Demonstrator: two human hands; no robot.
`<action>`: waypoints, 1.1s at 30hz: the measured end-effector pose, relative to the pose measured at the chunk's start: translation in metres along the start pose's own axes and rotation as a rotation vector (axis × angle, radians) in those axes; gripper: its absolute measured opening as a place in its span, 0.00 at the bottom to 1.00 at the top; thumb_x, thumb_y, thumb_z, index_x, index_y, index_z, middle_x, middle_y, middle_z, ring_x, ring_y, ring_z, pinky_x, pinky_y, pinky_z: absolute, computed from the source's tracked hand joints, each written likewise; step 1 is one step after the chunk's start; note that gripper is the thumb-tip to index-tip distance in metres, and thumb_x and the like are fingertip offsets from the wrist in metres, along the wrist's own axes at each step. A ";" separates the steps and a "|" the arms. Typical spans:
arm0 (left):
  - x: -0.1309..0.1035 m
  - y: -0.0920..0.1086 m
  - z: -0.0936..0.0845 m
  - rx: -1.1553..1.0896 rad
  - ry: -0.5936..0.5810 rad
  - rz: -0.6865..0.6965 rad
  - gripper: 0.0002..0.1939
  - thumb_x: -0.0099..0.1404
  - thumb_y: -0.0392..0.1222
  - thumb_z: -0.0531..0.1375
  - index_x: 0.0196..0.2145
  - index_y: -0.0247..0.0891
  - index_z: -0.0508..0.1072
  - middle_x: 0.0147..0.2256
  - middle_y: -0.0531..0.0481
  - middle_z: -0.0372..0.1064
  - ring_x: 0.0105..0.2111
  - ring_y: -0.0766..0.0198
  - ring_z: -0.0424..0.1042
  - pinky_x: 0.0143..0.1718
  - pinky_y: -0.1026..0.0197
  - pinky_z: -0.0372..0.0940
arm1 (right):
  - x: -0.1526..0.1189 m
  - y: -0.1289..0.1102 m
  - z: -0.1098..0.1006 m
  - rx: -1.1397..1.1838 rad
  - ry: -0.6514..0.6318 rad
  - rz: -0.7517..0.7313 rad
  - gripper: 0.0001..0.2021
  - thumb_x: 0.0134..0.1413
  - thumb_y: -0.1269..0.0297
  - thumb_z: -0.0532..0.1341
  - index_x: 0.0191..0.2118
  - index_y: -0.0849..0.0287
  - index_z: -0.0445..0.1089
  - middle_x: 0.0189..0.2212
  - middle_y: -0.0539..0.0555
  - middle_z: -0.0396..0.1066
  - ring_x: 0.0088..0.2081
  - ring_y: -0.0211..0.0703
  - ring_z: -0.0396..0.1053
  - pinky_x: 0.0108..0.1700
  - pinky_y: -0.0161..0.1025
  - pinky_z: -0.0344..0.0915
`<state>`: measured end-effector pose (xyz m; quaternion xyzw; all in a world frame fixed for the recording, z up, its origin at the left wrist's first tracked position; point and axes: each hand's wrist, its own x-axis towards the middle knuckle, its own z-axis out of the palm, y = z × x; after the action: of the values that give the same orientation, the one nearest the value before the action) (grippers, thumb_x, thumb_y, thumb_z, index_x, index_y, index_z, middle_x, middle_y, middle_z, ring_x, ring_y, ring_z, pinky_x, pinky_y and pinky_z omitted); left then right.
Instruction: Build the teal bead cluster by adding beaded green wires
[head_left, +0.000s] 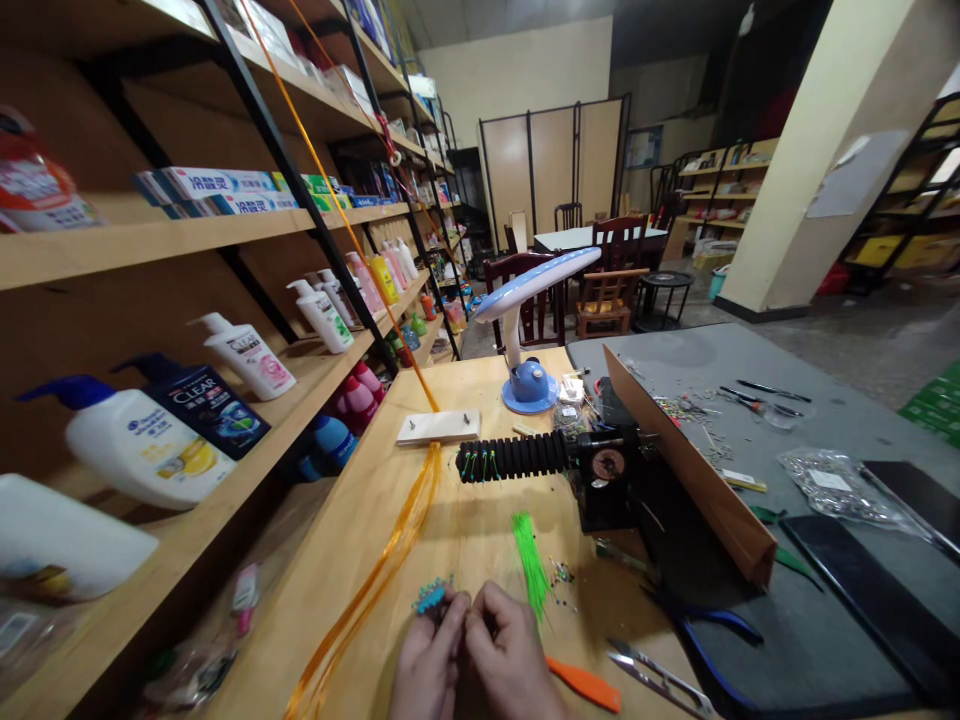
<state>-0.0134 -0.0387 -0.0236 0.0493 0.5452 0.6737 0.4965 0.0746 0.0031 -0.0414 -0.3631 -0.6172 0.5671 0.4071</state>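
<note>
Turquoise beads in a small cluster (pixel 430 597) are grasped by the fingers of the left hand (pixel 430 658), over the pale wooden worktop (pixel 480 545). Just beside it, the right hand (pixel 507 645) has its fingers curled in; whether they pinch anything I cannot tell. Bright green thin strands (pixel 531 563) lie near.

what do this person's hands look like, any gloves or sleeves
The left hand and right hand are bare, with no gloves; no ring or watch shows. The picture's bottom edge cuts them off, and no sleeves are in view.
</note>
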 end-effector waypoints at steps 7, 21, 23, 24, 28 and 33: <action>0.001 -0.002 -0.003 -0.003 -0.007 -0.010 0.17 0.41 0.42 0.77 0.29 0.38 0.80 0.28 0.48 0.80 0.37 0.50 0.81 0.38 0.58 0.75 | 0.001 -0.004 -0.002 -0.026 -0.013 0.011 0.17 0.60 0.57 0.55 0.22 0.55 0.53 0.18 0.43 0.53 0.23 0.34 0.52 0.24 0.33 0.48; -0.003 0.002 0.002 0.002 -0.012 0.039 0.23 0.36 0.48 0.79 0.29 0.35 0.80 0.27 0.51 0.78 0.34 0.58 0.78 0.38 0.62 0.71 | 0.000 -0.010 -0.004 -0.094 -0.052 0.034 0.16 0.60 0.57 0.52 0.22 0.55 0.52 0.19 0.43 0.53 0.24 0.35 0.52 0.25 0.33 0.47; -0.004 0.003 0.002 0.010 -0.027 0.056 0.23 0.37 0.48 0.79 0.29 0.35 0.79 0.27 0.52 0.77 0.33 0.59 0.77 0.38 0.62 0.71 | 0.000 -0.010 -0.004 -0.103 -0.056 0.037 0.16 0.60 0.57 0.52 0.22 0.55 0.52 0.19 0.44 0.53 0.24 0.35 0.53 0.25 0.33 0.47; -0.004 0.004 0.002 0.017 -0.033 0.062 0.23 0.37 0.49 0.79 0.29 0.35 0.79 0.27 0.52 0.77 0.32 0.59 0.77 0.37 0.62 0.71 | 0.000 -0.010 -0.005 -0.105 -0.058 0.039 0.17 0.60 0.57 0.52 0.22 0.55 0.51 0.19 0.44 0.53 0.24 0.35 0.52 0.25 0.33 0.47; -0.003 0.005 0.001 0.049 -0.056 0.080 0.23 0.39 0.50 0.78 0.30 0.36 0.78 0.27 0.52 0.77 0.32 0.59 0.76 0.36 0.61 0.71 | 0.000 -0.009 -0.005 -0.106 -0.063 0.036 0.17 0.60 0.57 0.53 0.22 0.55 0.52 0.19 0.43 0.52 0.24 0.34 0.51 0.25 0.33 0.46; 0.008 -0.005 -0.009 0.046 -0.051 0.098 0.23 0.41 0.50 0.77 0.32 0.36 0.78 0.29 0.51 0.76 0.35 0.57 0.76 0.38 0.60 0.70 | 0.002 -0.007 -0.005 -0.097 -0.076 0.021 0.17 0.61 0.56 0.53 0.23 0.55 0.53 0.19 0.43 0.53 0.23 0.34 0.51 0.24 0.33 0.46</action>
<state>-0.0195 -0.0393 -0.0353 0.1046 0.5447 0.6831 0.4752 0.0788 0.0061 -0.0339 -0.3670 -0.6549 0.5543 0.3593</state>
